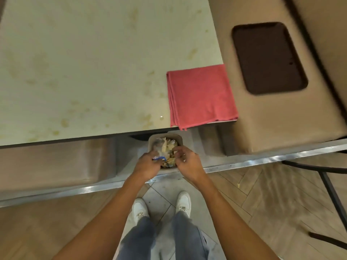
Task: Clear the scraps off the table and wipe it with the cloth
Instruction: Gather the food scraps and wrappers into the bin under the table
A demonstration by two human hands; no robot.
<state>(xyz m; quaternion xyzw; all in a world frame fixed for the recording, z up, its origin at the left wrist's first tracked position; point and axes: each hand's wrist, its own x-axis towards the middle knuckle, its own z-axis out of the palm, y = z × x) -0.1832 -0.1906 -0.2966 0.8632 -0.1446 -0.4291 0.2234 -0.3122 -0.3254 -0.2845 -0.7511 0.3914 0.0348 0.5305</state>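
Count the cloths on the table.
1. The red cloth lies folded at the near right corner of the table, its front edge hanging slightly over. Its stacked layers could hide a second cloth.

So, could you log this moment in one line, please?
left hand: grips blue scrap over bin | right hand: over bin | cloth: folded on table

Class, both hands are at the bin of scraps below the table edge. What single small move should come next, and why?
Probably the left hand drops its blue scrap into the bin: the table shows only stains, and the red cloth lies folded at its corner.
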